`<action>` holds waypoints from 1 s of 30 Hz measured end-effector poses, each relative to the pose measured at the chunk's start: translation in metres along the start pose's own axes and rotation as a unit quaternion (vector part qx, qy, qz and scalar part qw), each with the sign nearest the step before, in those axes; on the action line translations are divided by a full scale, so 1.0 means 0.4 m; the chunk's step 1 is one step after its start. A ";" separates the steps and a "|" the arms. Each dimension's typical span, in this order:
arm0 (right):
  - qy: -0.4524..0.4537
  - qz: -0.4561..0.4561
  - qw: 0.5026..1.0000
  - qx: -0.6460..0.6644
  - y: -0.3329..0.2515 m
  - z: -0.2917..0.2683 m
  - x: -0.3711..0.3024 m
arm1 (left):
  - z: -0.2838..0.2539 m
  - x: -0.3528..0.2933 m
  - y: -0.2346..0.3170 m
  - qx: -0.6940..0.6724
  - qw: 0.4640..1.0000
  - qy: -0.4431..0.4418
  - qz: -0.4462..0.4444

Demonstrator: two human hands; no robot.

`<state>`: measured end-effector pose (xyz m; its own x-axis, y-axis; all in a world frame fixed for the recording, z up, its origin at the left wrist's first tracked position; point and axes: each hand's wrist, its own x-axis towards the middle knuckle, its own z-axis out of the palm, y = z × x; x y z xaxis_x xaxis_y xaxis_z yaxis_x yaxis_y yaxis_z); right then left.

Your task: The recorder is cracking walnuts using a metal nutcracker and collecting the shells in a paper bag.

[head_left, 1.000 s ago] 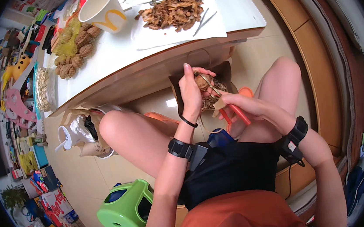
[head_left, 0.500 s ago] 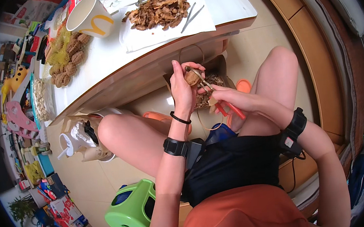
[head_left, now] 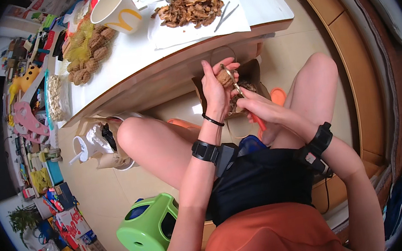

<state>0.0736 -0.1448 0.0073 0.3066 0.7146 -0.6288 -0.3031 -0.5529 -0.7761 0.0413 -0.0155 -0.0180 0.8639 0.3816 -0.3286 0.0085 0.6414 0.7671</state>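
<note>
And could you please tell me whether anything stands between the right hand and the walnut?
Only the red-handled tool, held in the right hand: its metal end spans the gap to the walnut. The left hand cradles the walnut, fingers curled close by; nothing else visible is in the way.

The walnut point(head_left: 225, 78) is tan-brown, and the pliers point(head_left: 258, 122) pair red handles with dull brassy metal. The person wears a plain rust-orange shirt point(head_left: 269, 235) and black shorts point(head_left: 260, 182). Around them are a bright green stool point(head_left: 144, 235), a white cup point(head_left: 125, 17) marked in yellow, and a yellow toy point(head_left: 31, 72) with dark spots.
</note>
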 end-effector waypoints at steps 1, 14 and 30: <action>0.035 -0.040 0.998 -0.029 0.025 -0.005 0.017 | 0.002 0.005 -0.010 -0.046 0.999 0.014 -0.018; 0.155 -0.140 0.952 -0.223 0.026 0.010 -0.029 | -0.012 -0.033 -0.009 -0.131 0.990 0.030 -0.033; 0.174 -0.176 0.948 -0.198 0.014 -0.019 -0.061 | 0.046 -0.056 0.004 -0.117 0.993 0.011 0.001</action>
<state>0.0715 -0.1687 0.0180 0.6259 0.7385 -0.2508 0.2147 -0.4723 -0.8549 0.0311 -0.0353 0.0006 0.8523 0.3963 -0.3414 -0.1126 0.7763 0.6202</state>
